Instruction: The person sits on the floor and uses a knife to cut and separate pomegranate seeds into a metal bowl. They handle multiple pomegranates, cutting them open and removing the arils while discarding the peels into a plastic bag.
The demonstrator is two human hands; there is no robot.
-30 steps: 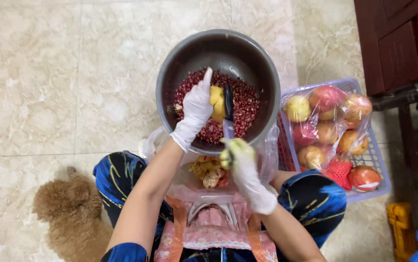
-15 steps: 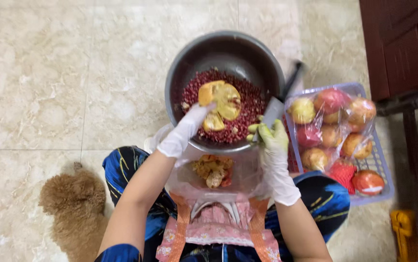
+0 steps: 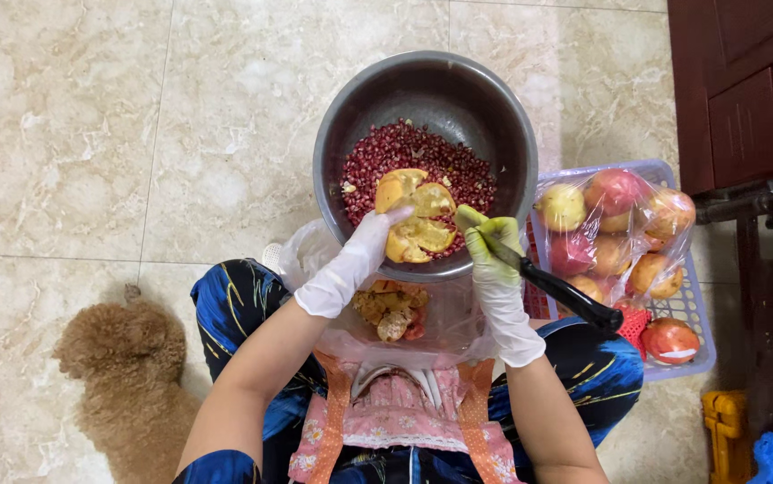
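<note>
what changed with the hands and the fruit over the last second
The left hand turned the pomegranate piece from a closed chunk to an opened shell, held over the seeds in the metal bowl. The right hand drew the knife away from the fruit; it now points back to the right. The basket of pomegranates, peel bag and dog stayed put.

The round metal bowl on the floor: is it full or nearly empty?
Partly full. Red pomegranate seeds cover the bottom of the round metal bowl, while its grey inner walls show bare above them.
</note>
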